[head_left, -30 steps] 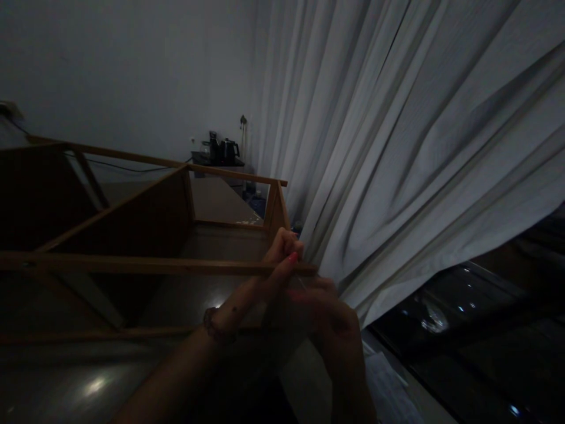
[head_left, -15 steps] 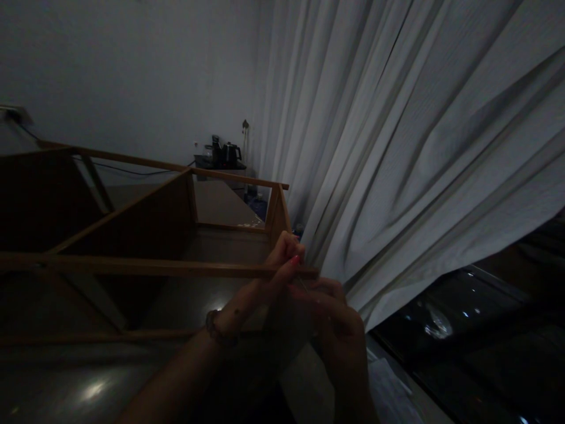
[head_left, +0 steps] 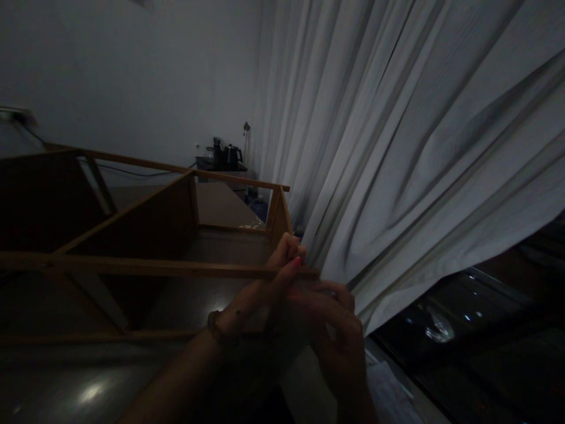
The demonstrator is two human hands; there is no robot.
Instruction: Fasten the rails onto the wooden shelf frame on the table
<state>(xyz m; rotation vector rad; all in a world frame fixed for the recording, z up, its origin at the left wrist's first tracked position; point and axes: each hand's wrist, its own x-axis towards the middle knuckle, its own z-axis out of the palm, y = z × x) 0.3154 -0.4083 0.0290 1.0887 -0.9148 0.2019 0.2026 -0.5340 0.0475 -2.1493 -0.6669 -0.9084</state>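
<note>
A wooden shelf frame (head_left: pixel 176 267) lies across the left half of the view, its near rail ending close to my hands. My left hand (head_left: pixel 256 299) is closed around that rail near its right end, thumb on the near side and fingers curled over behind it. Just below the rail's end is my right hand (head_left: pixel 339 335), fingers bent and pinched together, close to the left thumb. Whatever the right fingers hold is blurred and dark. A bracelet (head_left: pixel 217 327) circles the left wrist.
A pale curtain (head_left: pixel 375 153) hangs along the right. Behind the frame, a black kettle (head_left: pixel 231 156) stands on a small stand by the wall. A brown board surface (head_left: pixel 220 203) shows beyond the frame. White papers or plastic (head_left: pixel 388 386) lie at lower right.
The left hand keeps its hold on the rail. My right fingers have shifted slightly at the rail's end; a thin shiny rod seen near them earlier is now blurred. The view moved a little.
</note>
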